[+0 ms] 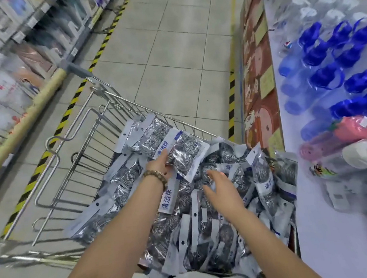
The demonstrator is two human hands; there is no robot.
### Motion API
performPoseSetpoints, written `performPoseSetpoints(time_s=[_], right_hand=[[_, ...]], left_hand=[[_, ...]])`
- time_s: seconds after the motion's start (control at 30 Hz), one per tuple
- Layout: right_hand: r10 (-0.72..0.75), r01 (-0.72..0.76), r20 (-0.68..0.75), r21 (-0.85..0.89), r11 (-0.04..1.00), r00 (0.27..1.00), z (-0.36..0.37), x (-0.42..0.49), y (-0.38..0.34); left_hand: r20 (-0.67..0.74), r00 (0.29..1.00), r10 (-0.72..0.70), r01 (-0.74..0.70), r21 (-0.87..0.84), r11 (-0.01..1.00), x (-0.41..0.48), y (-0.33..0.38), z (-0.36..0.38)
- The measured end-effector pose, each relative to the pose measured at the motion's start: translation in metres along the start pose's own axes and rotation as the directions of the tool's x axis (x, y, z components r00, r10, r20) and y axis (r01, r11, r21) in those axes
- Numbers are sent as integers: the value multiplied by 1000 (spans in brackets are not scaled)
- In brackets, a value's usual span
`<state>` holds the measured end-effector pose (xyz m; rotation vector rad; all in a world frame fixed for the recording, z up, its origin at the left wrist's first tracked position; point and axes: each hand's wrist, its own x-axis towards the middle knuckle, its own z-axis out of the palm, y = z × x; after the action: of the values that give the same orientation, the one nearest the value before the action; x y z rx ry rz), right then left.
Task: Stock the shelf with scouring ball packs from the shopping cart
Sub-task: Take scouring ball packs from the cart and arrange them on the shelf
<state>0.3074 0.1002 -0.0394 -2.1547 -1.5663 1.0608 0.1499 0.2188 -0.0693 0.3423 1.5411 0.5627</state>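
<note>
The left grip [158,167], a bead bracelet [155,177] at its wrist, holds one scouring ball pack [184,153] by its lower edge, raised above the heap of packs [207,235] that fills the wire shopping cart [118,98]. The right grip [222,189] is spread with relaxed fingers low over the heap; whether it touches cannot be told. Just beside the cart on the right, a white shelf [318,249] carries blue-lidded bottles [327,77] and blurred coloured goods. Grey floor tiles [171,52] run ahead, edged by yellow-and-black stripes [104,42]; blurred stocked shelves [7,65] stand on the left.
</note>
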Motion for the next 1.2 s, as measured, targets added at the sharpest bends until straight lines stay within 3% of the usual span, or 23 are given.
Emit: performPoseSetpoints(time_s=[0.07,0.13,0.23,0.37,0.5,0.67,0.9,1.07,1.2], right_hand=[[23,-23,3,6,1000,1000,1,6,-3],[37,-37,-5,11,999,999,1,12,-7],[51,-50,-14,44,998,999,1,21,-13],[69,-59,-63,148,987,996,-4,31,-19],[103,-70,-132,239,968,986,-11,37,-22],[195,-217,95,405,888,976,-13,35,-30],[219,-302,216,519,799,951,-15,19,-29],[285,-308,138,612,729,949,-13,7,-24],[352,-313,70,639,703,933,-8,1,-17]], left_hand=[[-19,1000,4,-5,-51,999,14,3,4],[-41,998,-44,46,42,998,23,4,2],[-78,997,17,-3,176,984,25,1,-3],[31,997,66,-70,132,989,-11,1,-7],[142,983,119,-147,202,968,-30,-5,-28],[200,960,198,-253,307,917,-44,-3,-46],[282,931,230,-325,361,874,-54,2,-33],[302,938,173,-269,314,911,-48,-3,-20],[82,991,103,-106,29,994,-15,-1,-24]])
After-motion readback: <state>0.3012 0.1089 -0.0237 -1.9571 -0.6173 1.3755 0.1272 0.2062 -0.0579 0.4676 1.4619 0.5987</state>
